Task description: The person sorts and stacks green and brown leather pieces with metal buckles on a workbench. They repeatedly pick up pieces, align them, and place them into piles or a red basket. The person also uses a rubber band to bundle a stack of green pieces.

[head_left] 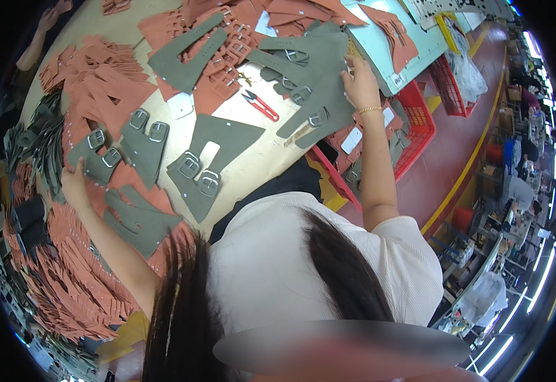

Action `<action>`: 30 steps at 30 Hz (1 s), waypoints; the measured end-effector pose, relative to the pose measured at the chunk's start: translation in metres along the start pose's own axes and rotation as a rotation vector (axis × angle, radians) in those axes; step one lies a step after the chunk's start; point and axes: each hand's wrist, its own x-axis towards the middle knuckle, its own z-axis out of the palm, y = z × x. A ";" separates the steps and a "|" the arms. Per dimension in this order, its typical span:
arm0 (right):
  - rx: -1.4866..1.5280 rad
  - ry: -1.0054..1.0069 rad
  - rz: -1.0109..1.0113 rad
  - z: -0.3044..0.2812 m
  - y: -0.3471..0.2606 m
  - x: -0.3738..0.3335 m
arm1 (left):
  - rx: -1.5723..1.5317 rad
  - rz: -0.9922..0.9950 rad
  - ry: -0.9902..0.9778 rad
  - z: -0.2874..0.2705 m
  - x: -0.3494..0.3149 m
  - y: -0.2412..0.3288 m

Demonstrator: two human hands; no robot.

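My left hand [74,186] is closed on the lower edge of a grey-green leather piece [93,160] with two silver buckles, at the left of the table. At the far right of the table my right hand [359,84], arm stretched out, has its fingers bent at the edge of a large grey-green leather piece [326,86]. Its fingertips are partly hidden. Other buckled grey-green pieces lie between my hands, one in the middle [217,143] and one nearer the left [144,143]. Red-handled thread snips [262,106] rest on the table.
Piles of reddish-brown leather pieces [103,79] cover the table's left and back. A light green surface [380,48] adjoins at the right. Red plastic crates [418,118] stand beside it, one holding leather pieces. Another person's arm [35,48] shows at the far left.
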 end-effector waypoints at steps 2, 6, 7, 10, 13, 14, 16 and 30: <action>-0.007 -0.072 0.075 -0.004 0.016 0.001 | -0.056 0.010 -0.038 0.000 -0.006 0.005; 0.090 -0.212 0.178 -0.010 0.025 0.000 | -0.185 0.037 -0.002 -0.006 -0.023 0.017; 0.102 -0.230 0.191 -0.011 0.025 0.000 | -0.195 0.066 0.002 -0.010 -0.027 0.019; 0.141 -0.278 0.172 -0.012 0.028 -0.002 | -0.196 0.038 -0.062 -0.025 -0.035 0.022; 0.107 -0.288 0.148 -0.012 0.037 -0.006 | -0.190 0.034 -0.108 -0.031 -0.036 0.013; 0.119 -0.290 0.182 -0.011 0.040 -0.007 | -0.228 0.056 -0.103 -0.028 -0.034 0.009; 0.159 -0.321 0.132 -0.010 0.044 -0.008 | -0.299 0.071 -0.039 -0.021 -0.033 -0.006; 0.809 -0.591 -0.033 -0.070 -0.089 -0.026 | -0.695 -0.300 -0.064 0.007 -0.026 0.015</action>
